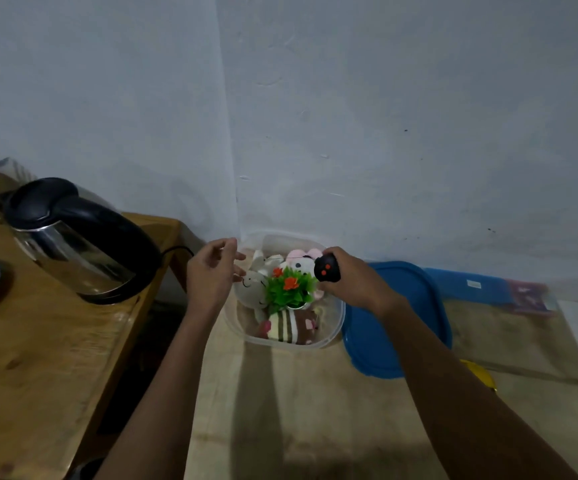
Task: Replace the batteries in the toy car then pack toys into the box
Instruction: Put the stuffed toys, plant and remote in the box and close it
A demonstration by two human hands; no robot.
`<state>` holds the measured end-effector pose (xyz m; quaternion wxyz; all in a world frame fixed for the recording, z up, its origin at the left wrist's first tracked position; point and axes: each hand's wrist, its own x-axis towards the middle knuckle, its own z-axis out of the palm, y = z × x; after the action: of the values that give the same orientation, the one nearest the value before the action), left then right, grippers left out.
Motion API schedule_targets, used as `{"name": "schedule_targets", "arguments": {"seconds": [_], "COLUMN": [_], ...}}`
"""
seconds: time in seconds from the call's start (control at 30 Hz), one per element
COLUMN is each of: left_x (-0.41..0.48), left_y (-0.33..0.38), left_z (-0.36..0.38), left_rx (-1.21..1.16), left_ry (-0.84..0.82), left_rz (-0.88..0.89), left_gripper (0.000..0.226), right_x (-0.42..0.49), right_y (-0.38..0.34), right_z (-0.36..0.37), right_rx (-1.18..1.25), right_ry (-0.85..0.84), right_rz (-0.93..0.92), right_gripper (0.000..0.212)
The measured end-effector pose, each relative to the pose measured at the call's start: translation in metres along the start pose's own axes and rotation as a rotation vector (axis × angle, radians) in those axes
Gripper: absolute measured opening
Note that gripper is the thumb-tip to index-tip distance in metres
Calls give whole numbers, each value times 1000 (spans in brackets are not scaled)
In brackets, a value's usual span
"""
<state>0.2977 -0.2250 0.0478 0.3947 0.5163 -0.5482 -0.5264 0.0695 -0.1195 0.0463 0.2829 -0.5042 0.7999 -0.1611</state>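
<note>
No legible text, brand, number or sign anywhere, small white label point(474, 284) on the blue box, printing too small to read, reddish packet point(529, 295) beside it, markings blurred

A clear plastic box point(332, 327) sits open on the pale surface near the wall corner, packed with toys. Inside lie a white plush rabbit point(251, 285) at the left, a pink-and-white plush point(301, 259) at the back, a small fake plant point(289, 287) with green leaves and orange flowers in the middle, and a striped brown-and-cream plush point(284, 327) at the front. A black remote control point(326, 268) with two orange buttons is held above the box's right rim. The blue lid point(398, 327) lies flat just right of the box.
</note>
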Motion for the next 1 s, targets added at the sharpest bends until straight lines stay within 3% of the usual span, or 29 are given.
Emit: {"name": "schedule_targets", "arguments": {"seconds": [0.07,0.2,0.33,0.53,0.73,0.87,1.0], "left_x": [4,5,-3,-17,-20,-19,-21], "left_y": [-9,-25,-31,-38,-45,-53,-54], "left_z": [0,2,14,32,38,39,41], "left_rx": [211,593,771,1063,1066,1033,1056], "left_ry": [-24,-310,-365,-446,-458,-453,-439], "left_rz": [47,16,146,113,70,46,56], "left_gripper": [19,34,45,66,51,60,68], "right_x": [3,13,30,51,67,75,77], "right_y": [2,-1,-5,-17,-37,-44,-48], "right_z": [2,0,-6,-8,18,41,52], "right_rx": [-10,-3,50,18,-270,-270,-276], "right_ry": [-21,-15,-5,36,0,60,184], "right_rz": [-18,-13,1,-90,-80,-80,-131], "right_gripper": [70,71,54,45,51,31,34]}}
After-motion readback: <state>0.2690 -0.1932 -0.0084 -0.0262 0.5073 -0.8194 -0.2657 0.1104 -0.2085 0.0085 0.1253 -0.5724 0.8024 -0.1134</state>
